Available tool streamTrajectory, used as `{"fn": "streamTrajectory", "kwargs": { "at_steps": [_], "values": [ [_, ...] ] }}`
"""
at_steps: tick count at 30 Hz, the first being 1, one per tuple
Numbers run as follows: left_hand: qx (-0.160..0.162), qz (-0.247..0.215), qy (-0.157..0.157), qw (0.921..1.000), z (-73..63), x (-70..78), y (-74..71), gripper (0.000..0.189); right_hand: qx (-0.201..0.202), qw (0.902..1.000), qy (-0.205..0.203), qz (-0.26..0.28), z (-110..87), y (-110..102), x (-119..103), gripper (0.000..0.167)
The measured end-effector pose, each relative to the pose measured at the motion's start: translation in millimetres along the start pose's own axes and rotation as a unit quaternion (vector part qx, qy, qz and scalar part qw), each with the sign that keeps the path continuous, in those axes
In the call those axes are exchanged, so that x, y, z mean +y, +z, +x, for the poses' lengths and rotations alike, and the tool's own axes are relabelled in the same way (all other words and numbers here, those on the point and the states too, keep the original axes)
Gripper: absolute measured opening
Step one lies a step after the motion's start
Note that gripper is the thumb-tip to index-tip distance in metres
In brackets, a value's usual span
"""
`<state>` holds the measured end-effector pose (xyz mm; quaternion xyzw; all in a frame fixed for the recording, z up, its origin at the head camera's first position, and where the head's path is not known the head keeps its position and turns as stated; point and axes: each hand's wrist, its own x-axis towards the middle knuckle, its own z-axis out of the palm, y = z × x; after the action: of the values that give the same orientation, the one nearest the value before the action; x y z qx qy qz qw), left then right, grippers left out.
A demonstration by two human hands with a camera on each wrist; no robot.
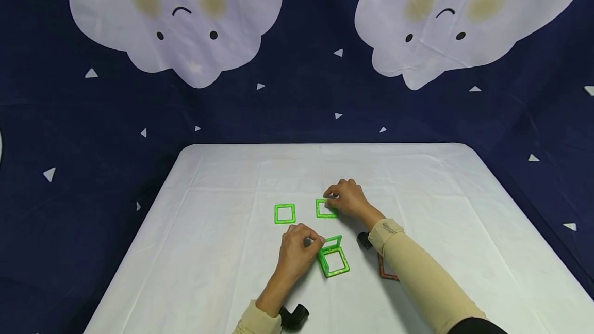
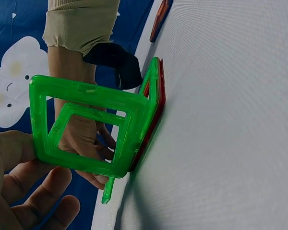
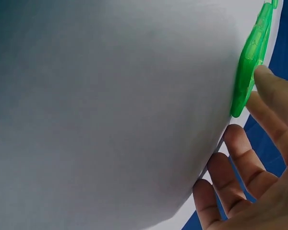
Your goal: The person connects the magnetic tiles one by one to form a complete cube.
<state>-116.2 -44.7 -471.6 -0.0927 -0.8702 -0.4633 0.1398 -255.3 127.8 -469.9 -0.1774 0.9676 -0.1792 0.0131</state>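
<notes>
My left hand [image 1: 297,251] pinches the corner of an upright green square magnetic tile [image 2: 86,89] between thumb and forefinger. That tile belongs to a small structure [image 1: 339,270]: a second green tile [image 2: 62,129] stands at its back, and another lies flat as the base. Along the underside of the base, the left wrist view shows a red edge [image 2: 162,91]. Farther back, my right hand [image 1: 350,199] has thumb and forefinger on the right edge of a separate green square tile [image 1: 318,209], seen edge-on [image 3: 249,62] in the right wrist view. Its other fingertips touch the tabletop.
To the left of the right hand's tile lies another green square frame [image 1: 276,214]. A reddish-brown tile [image 1: 389,277] is partly covered by the right sleeve [image 1: 417,262]. Everything rests on a white-covered table [image 1: 209,251], with a dark blue cloud-print cloth [image 1: 297,102] behind.
</notes>
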Motion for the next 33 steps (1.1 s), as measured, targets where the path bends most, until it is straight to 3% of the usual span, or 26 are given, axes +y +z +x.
{"fn": "streamTrajectory", "kwargs": {
  "at_steps": [9, 21, 33],
  "values": [
    [0.004, -0.001, 0.003, 1.0, -0.4, -0.9, 0.2, 0.013, 0.007, 0.9999, -0.002, -0.01, 0.6, 0, 2, 0.022],
    [0.001, -0.007, -0.007, 1.0, -0.9, -0.7, 0.9, 0.013, 0.028, 0.9994, -0.012, 0.017, 2.3, 4, 10, 0.01],
    [0.005, -0.002, -0.012, 0.9999, -2.2, -1.7, 1.3, 0.012, 0.035, 0.9978, -0.009, 0.055, -1.2, 1, 13, 0.009]
  ]
}}
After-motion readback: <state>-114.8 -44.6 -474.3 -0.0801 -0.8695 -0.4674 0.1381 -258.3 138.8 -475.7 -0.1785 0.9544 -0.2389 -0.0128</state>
